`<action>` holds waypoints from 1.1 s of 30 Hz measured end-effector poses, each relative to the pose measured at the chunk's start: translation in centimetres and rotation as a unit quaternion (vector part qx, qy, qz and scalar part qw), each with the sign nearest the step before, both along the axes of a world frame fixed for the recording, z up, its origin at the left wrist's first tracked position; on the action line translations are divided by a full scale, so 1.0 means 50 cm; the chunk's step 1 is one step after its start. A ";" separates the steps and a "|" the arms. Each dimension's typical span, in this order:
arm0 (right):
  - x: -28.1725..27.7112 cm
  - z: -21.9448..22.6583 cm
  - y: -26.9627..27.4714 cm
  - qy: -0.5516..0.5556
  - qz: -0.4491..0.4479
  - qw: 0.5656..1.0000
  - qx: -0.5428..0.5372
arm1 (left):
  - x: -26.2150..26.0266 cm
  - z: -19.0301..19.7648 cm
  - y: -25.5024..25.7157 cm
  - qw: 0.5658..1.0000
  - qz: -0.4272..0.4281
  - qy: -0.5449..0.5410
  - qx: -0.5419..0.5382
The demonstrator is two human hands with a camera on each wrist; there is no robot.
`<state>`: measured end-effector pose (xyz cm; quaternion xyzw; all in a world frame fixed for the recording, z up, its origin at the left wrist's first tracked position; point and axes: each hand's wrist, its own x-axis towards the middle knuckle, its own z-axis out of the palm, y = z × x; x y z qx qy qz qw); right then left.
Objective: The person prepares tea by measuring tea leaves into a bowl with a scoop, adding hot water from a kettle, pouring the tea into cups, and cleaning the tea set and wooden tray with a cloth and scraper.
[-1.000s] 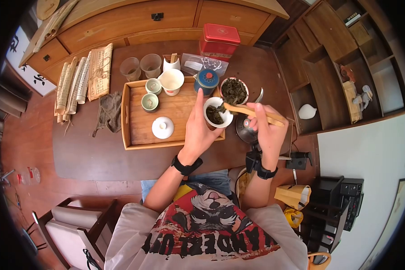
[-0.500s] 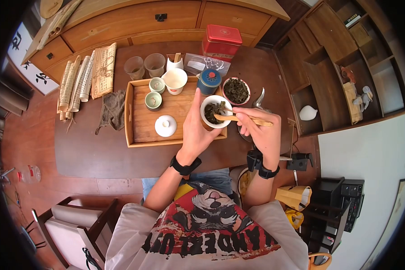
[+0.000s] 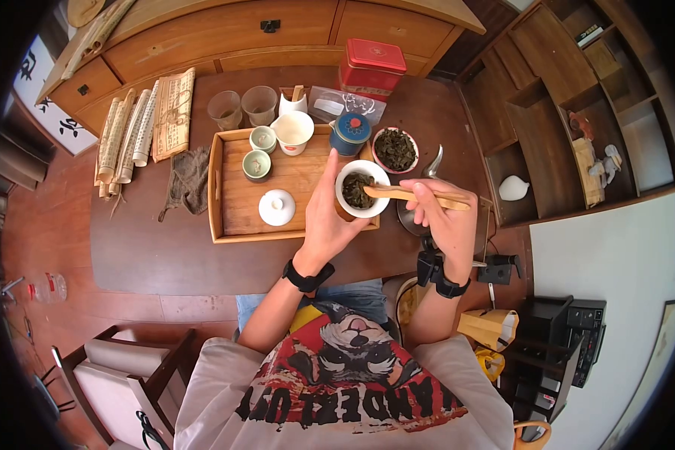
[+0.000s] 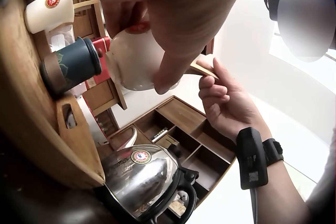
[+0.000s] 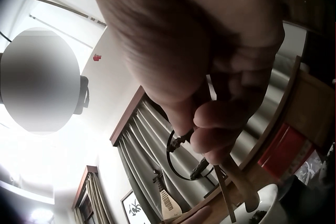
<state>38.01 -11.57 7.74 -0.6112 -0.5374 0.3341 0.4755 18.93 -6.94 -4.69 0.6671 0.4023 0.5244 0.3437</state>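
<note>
My left hand (image 3: 326,217) holds a white handleless tea bowl (image 3: 376,207) over the tray's right side, its thumb and fingers around the sides. Dark tea leaves (image 3: 356,192) lie inside. My right hand (image 3: 451,223) pinches wooden tea tongs (image 3: 390,193), whose tips reach over the rim to the leaves. Two prongs of the tongs (image 5: 242,184) show in the right wrist view. Just beyond the bowl is a dish (image 3: 379,166) heaped with more leaves. A blue lidded pot (image 3: 351,136) stands beside that dish. The bowl's underside (image 4: 139,58) shows in the left wrist view.
On the wooden tray (image 3: 232,214) are a white lid (image 3: 277,208), a white pitcher (image 3: 295,133) and two small green cups (image 3: 256,165). A steel kettle (image 4: 142,179) stands right of the tray. Behind are a red tin (image 3: 373,66), two glasses (image 3: 259,106) and, far left, paper scrolls (image 3: 127,135).
The tongs went from the gap between dish and bowl, carrying leaves, into the bowl. Their prongs spread half a second ago and now look closer together. The left hand keeps its hold.
</note>
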 end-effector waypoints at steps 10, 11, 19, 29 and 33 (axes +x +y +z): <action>-0.001 0.007 -0.007 -0.048 0.012 0.999 0.006 | -0.003 -0.003 0.003 1.000 -0.004 -0.012 -0.013; 0.002 0.010 -0.007 -0.028 -0.016 0.999 0.022 | -0.003 -0.006 0.004 1.000 0.002 -0.002 -0.016; 0.059 -0.031 0.068 -0.027 -0.170 0.984 0.033 | -0.017 -0.018 0.009 1.000 0.011 0.014 -0.026; 0.065 -0.120 0.167 -0.105 -0.134 0.985 -0.018 | -0.029 -0.026 0.018 0.999 0.008 0.006 -0.032; 0.078 -0.126 0.189 -0.126 -0.128 0.982 -0.059 | -0.034 -0.028 0.022 0.999 0.006 0.001 -0.037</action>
